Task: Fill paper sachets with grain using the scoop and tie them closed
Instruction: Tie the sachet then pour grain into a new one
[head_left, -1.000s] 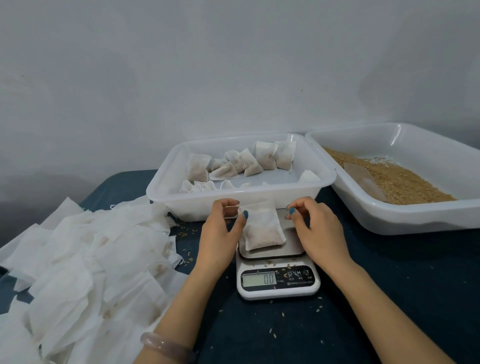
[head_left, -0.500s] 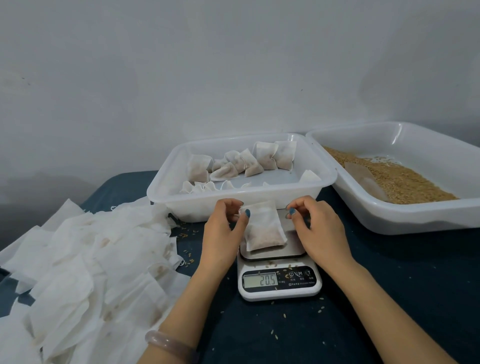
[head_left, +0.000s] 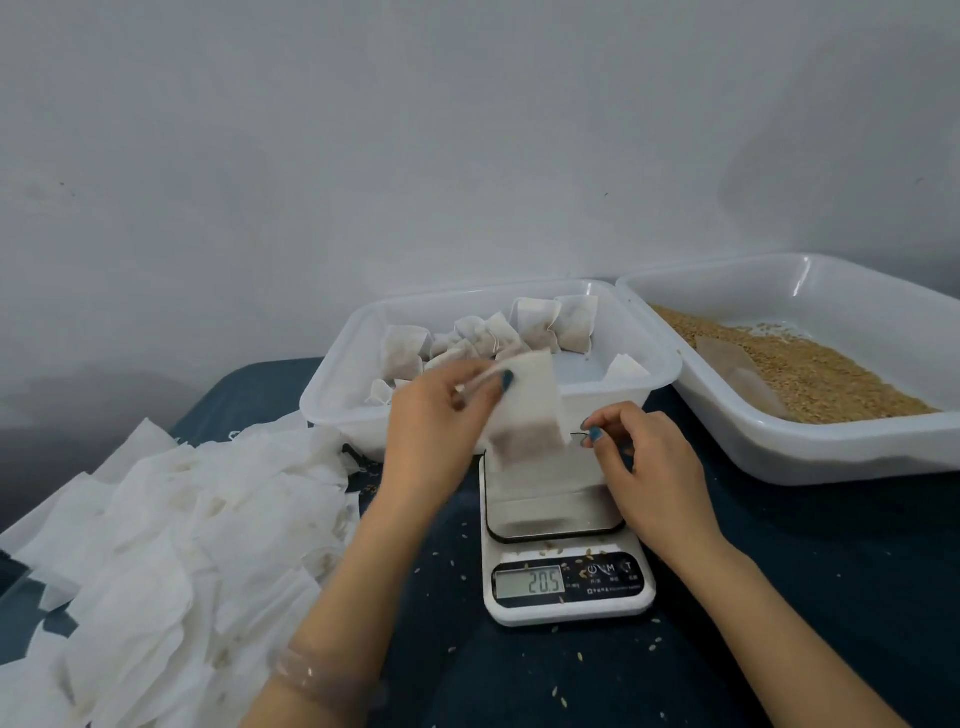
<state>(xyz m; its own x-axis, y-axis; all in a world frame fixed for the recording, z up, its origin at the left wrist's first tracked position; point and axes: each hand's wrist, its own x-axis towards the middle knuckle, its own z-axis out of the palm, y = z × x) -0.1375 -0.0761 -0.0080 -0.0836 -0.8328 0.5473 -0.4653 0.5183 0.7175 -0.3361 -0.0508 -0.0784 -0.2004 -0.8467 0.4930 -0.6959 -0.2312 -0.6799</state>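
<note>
My left hand (head_left: 436, 431) holds a filled paper sachet (head_left: 527, 410) by its top, lifted off the scale (head_left: 566, 571); grain shows dark in the sachet's lower half. My right hand (head_left: 644, 467) pinches a thin dark drawstring (head_left: 577, 434) that runs from the sachet's right edge. The scale's bare platform sits under the sachet and its display reads 20.5. A white tub (head_left: 644, 358) behind holds several tied sachets (head_left: 550, 325). To the right, another white tub (head_left: 831, 452) holds loose grain (head_left: 831, 379) with a translucent scoop (head_left: 737, 374) lying on it.
A heap of empty white paper sachets (head_left: 171, 535) covers the table's left side. Loose grains lie scattered on the dark blue tablecloth (head_left: 779, 597) around the scale. A plain grey wall stands close behind the tubs. A pale bracelet (head_left: 317, 680) is on my left wrist.
The sachet lay on the scale's platform with both hands at its top corners. My left hand has since lifted it, and my right hand has drawn the string out to the right.
</note>
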